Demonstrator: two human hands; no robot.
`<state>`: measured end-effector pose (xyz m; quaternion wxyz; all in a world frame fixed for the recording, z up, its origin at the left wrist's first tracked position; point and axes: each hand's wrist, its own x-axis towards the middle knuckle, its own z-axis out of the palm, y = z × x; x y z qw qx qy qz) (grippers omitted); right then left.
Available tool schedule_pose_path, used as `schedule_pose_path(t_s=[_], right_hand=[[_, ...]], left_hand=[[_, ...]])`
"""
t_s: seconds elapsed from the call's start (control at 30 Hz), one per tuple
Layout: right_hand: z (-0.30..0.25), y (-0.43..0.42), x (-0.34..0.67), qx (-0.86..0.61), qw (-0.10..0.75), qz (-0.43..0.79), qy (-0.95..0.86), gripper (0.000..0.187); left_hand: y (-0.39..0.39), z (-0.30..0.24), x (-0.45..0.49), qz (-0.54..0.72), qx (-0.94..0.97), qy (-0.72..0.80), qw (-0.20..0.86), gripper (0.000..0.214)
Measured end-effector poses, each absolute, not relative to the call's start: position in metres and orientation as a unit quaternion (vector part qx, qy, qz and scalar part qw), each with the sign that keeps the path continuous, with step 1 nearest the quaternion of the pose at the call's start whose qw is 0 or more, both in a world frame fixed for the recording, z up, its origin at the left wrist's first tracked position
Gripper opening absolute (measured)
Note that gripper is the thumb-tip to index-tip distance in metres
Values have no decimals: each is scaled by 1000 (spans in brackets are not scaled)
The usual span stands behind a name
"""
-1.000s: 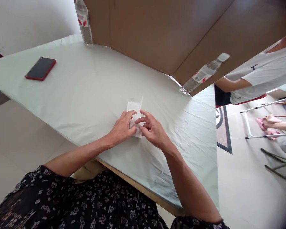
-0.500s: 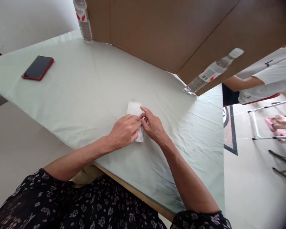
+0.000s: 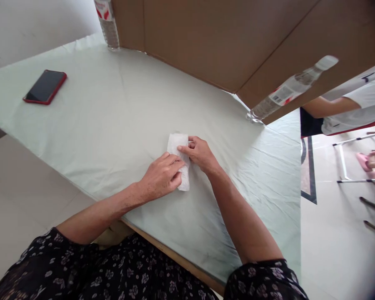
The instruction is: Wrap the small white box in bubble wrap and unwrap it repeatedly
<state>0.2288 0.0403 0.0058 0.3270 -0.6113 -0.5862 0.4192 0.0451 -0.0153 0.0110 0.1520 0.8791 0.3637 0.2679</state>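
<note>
A folded white tissue (image 3: pixel 177 141) lies as a narrow strip on the cloth-covered table (image 3: pixel 112 121), its near end toward me. My right hand (image 3: pixel 203 156) pinches its right edge near the far end, thumb on top and fingers curled at the side. Over the lower half rests my left hand (image 3: pixel 164 173), fingers bent across the tissue and thumb by its left edge, gripping or pressing it. Part of the strip is hidden under the left fingers.
A phone in a red case (image 3: pixel 46 86) lies at the far left. Brown cardboard panels (image 3: pixel 187 41) stand at the back, with a water bottle (image 3: pixel 109 29) at left and another bottle (image 3: pixel 287 93) at right. Beyond the right edge sits a person in a white sleeve (image 3: pixel 370 100).
My right hand has moved from beside the left fingertips to the tissue's right edge, higher up. More of the tissue's middle now shows, and the view has shifted slightly.
</note>
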Motion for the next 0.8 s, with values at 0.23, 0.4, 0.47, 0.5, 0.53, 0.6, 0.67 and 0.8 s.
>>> schedule_pose_path(t_s=[0.23,0.4,0.47,0.5,0.53,0.6,0.67,0.8], right_hand=[[12,43,219,-545,375,522,-539,20],[19,24,219,-502,427,535,-529,20],[24,13,219,-491,432,521,-548,20],[26,7,219,-490,432,506,-563,19],[28,0,219,-490,432,485,-581,18],[29,-13,219,-485,441,433,-619,16],[27,-27,218,-477,456,388,-644,15],[17,-49,217,-478,472,330,-664,13]], left_hand=[[-16,10,43,265,866,378,194,25],[-23,13,43,283,817,468,185,20],[-26,12,42,293,789,506,187,21],[-28,12,42,298,776,523,188,23],[-29,11,42,302,765,537,189,25],[-30,8,41,313,750,550,192,29],[-31,5,41,330,745,546,195,37],[-30,2,42,344,766,508,191,49]])
